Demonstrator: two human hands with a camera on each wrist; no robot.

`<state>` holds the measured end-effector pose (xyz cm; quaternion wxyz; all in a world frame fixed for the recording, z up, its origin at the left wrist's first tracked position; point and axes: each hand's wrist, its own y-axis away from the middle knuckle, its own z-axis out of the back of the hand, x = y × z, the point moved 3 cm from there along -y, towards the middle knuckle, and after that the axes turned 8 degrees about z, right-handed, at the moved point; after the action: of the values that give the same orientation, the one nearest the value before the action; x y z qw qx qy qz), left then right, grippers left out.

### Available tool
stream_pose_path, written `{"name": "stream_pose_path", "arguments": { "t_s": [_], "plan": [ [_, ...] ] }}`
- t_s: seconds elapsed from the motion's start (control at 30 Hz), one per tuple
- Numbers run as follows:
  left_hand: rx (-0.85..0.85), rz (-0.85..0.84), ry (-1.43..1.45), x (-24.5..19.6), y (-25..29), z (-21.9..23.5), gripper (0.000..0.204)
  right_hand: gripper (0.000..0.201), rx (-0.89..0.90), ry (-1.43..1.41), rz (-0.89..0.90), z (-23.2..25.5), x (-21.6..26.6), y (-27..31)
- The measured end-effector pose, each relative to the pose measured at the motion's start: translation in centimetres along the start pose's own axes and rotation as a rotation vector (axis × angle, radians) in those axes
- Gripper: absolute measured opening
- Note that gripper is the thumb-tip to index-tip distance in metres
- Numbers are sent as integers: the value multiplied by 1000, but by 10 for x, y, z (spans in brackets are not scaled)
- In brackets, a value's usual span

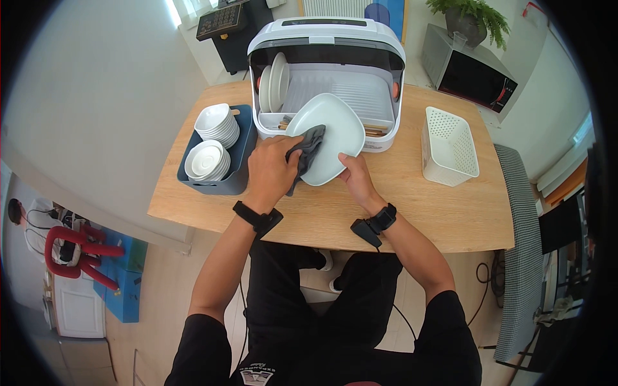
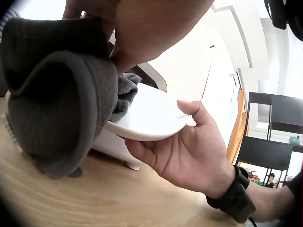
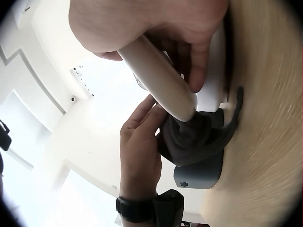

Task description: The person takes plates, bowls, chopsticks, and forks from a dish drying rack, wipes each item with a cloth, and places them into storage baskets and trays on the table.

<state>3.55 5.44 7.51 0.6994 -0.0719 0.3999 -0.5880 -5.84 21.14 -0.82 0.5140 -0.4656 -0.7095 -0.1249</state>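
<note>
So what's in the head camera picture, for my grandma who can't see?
A person's right grip holds a pale rounded-square plate while the left grip holds a dark grey cloth against it. On the wooden table: white plastic dish cabinet, blue-grey tub of white bowls, white perforated basket.

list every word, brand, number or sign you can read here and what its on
"EXPANDED" (probable, blurred): shirt print; script above it unreadable
Microwave control panel: any marks too small to read
Dish cabinet's dark top strip: likewise
</note>
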Motion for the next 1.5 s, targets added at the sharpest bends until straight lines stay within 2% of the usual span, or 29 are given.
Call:
{"name": "stream_pose_path", "arguments": {
  "t_s": [0.13,0.23,0.3,0.37,0.43,0.53,0.7,0.77,0.83,0.87,0.9,0.93,1.0,1.07,1.13,1.23,1.37,1.5],
  "plan": [
    [42,26,-44,-7,-4,-12,26,44,30,98,-24,8,-1,-1],
    [183,84,-16,-10,-6,-9,26,45,5,59,-13,5,5,6],
    [126,27,12,-9,-11,-15,26,46,29,46,-4,4,8,7],
    [125,47,26,-2,-15,-20,28,46,34,69,-15,7,11,7],
    [95,-21,-17,0,-18,-24,27,47,40,92,-32,13,8,5],
    [60,-16,-83,8,-30,-30,28,46,49,21,-51,19,0,8],
    [42,-38,-103,-2,-51,-37,29,49,160,95,-120,17,-4,9],
    [66,-109,-106,-9,-54,-44,28,49,187,117,-127,16,-2,10],
    [90,-123,-105,-19,-52,-48,25,50,242,80,-128,13,2,9],
    [84,-197,-83,-24,-51,-50,24,50,242,85,-129,12,1,9],
    [74,-271,-62,-29,-49,-50,23,49,212,-32,-131,10,-1,8],
    [69,-270,-60,-31,-48,-50,23,49,182,-150,-133,10,-1,7],
    [197,-324,-20,-43,-43,-47,23,50,166,-239,-150,6,3,7],
    [233,-343,-37,-52,-37,-44,24,52,147,-335,-168,7,4,7],
    [287,-356,-41,-59,-29,-39,25,56,202,-496,-182,11,1,5],
    [361,-332,-65,-60,-20,-31,24,58,124,-410,-183,5,11,8],
    [331,-352,-24,-51,-6,-23,23,61,99,-446,-205,4,10,8],
    [368,-297,-63,-46,-2,-13,23,62,73,-463,-186,3,8,5]
  ]
}}
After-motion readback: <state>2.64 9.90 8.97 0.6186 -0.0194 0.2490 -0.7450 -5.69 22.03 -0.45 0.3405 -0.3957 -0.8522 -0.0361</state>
